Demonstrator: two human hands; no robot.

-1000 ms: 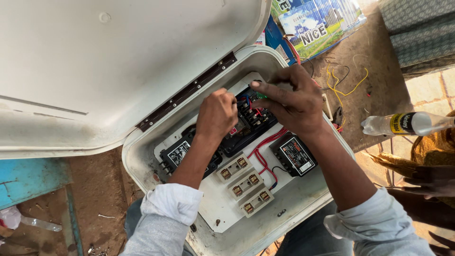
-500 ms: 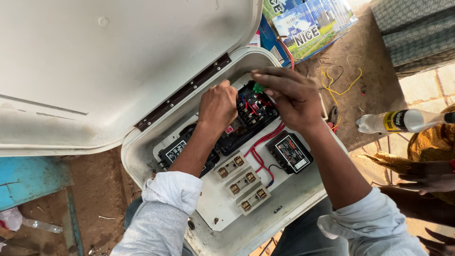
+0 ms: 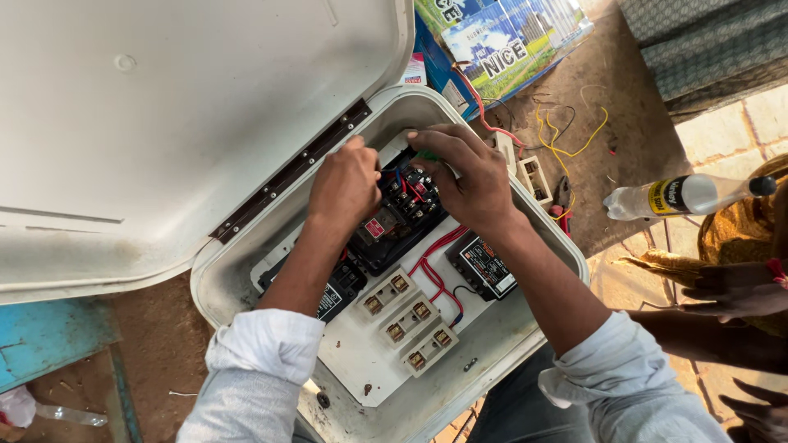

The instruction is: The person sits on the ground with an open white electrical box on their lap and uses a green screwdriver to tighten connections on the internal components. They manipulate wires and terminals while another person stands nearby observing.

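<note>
With the white hinged lid [image 3: 164, 123] thrown back for access, the black contactor [image 3: 402, 215] at the enclosure's [image 3: 226, 283] middle is steadied by the closed left hand [image 3: 345, 184] while its terminals are pinched by the right hand [image 3: 468, 176].

Dirt floor [image 3: 640, 139] carrying everything. White metal box [image 3: 492, 385] sitting on it, lid hinging open to left. Yellow wires [image 3: 566, 143] sprawling beside box. Printed carton [image 3: 501, 41] lying at top. Clear plastic bottle [image 3: 681, 197] lying at right on paving edge. Blue board [image 3: 45, 336] resting at lower left.
</note>
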